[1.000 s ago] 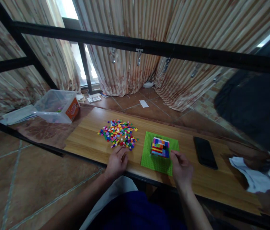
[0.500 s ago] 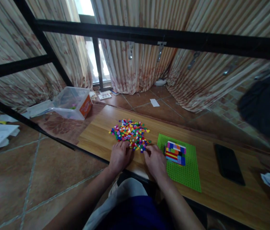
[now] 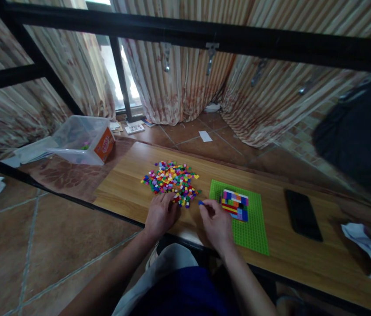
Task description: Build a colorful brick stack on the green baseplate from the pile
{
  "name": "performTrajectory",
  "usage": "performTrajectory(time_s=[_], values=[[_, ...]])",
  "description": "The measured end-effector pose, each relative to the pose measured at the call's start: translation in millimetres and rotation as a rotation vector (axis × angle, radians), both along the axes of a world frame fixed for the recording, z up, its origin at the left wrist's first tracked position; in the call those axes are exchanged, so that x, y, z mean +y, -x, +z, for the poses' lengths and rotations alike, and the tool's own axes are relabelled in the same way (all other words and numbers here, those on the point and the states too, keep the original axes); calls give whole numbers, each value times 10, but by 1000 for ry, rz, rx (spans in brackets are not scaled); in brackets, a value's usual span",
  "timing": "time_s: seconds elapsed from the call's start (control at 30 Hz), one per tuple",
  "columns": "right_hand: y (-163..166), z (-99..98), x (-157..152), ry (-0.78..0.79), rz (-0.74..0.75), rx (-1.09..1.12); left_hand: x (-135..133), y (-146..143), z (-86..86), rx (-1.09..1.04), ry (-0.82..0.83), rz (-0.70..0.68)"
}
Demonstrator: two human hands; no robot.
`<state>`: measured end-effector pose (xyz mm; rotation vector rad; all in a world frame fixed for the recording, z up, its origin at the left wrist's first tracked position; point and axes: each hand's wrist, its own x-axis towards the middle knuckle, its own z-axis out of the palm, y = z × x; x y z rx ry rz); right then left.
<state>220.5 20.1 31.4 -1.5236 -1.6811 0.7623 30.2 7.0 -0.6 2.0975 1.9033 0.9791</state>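
Note:
A loose heap of small multicoloured toy bricks (image 3: pixel 172 176) lies on the wooden table. My left hand (image 3: pixel 160 213) rests at its near edge, fingers curled together against the bricks; whatever may be between the fingertips is hidden. To the right of the heap, my right hand (image 3: pixel 217 224) pinches a small blue brick (image 3: pixel 201 202) between thumb and forefinger, just above the wood. Beside that hand lies a green baseplate (image 3: pixel 253 239). A block of built-up coloured bricks (image 3: pixel 235 205) stands on it, with a white row along its far side.
A black phone (image 3: pixel 303 215) and a crumpled white paper (image 3: pixel 369 250) lie towards the table's right end. On the floor at the left is a clear plastic box (image 3: pixel 80 138) with an orange label. A black metal bar (image 3: pixel 185 30) crosses above the table's far side.
My right hand has drawn away from the heap's near edge towards the baseplate, a blue brick in its fingertips. My left hand stays by the heap. The whole view has shifted slightly.

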Motion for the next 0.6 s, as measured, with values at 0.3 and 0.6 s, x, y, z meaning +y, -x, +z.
performTrajectory(time_s=[0.3,0.6], values=[[-834,48,-103,131,-383,520,35,5,-5,51,-14,25],[-1145,-29,40,127,-498,516,41,20,-11,55,-6,25]])
